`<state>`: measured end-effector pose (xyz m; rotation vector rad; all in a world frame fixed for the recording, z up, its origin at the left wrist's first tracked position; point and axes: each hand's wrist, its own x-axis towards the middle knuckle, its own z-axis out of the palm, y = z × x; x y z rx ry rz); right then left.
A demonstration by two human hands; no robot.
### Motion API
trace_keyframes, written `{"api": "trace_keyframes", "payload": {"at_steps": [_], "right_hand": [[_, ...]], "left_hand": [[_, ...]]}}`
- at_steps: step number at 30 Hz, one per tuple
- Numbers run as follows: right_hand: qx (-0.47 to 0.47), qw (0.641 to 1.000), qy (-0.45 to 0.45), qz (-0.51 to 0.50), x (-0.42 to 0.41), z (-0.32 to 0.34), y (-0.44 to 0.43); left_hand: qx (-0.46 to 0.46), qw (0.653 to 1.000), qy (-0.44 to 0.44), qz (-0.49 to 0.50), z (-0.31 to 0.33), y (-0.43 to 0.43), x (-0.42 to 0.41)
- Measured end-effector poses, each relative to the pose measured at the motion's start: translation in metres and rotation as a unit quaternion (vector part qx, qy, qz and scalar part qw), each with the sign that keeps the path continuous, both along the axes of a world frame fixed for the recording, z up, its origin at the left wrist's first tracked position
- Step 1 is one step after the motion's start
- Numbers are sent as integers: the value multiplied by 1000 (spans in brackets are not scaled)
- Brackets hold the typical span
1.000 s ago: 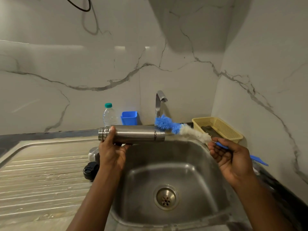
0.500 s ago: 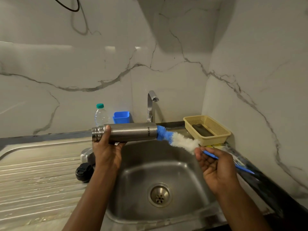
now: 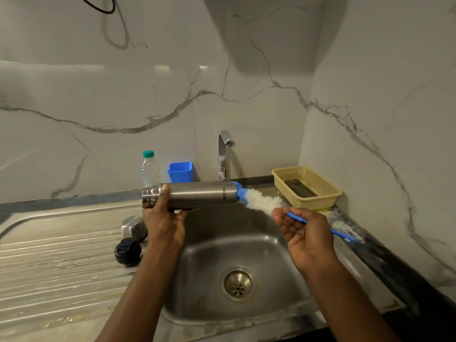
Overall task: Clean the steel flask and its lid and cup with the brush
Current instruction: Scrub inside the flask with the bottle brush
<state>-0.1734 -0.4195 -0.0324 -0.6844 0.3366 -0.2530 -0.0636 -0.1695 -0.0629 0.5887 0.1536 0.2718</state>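
Closest in, the steel sink (image 3: 217,245), with a round drain (image 3: 238,283) at its bottom. To the left, on the ribbed draining board (image 3: 61,255), the black lid (image 3: 127,250) near the basin edge, and the steel cup (image 3: 134,228) on its side just behind, its right edge hidden by the left wrist. Above the basin, hands apart: left hand (image 3: 165,223) wrapped round the flask (image 3: 197,195) near its ringed left end, holding it level. Right hand (image 3: 303,233) curled round the blue handle of the brush (image 3: 259,199), white bristles bare, blue tip meeting the flask's right end and partly hidden there. Further back, along the marble wall (image 3: 98,95), a green-capped bottle (image 3: 150,169), a blue tub (image 3: 180,172), the tap (image 3: 223,154) with its foot behind the flask, and a yellow basket (image 3: 328,191) with something dark inside.
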Motion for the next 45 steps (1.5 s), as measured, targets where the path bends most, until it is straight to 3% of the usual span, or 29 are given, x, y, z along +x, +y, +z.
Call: {"api": "trace_keyframes", "payload": {"at_steps": [45], "right_hand": [[-52,998,-16,-30,-12,-1,6]], "left_hand": [[-8,1000,-14,-7,0,4,-1]]}}
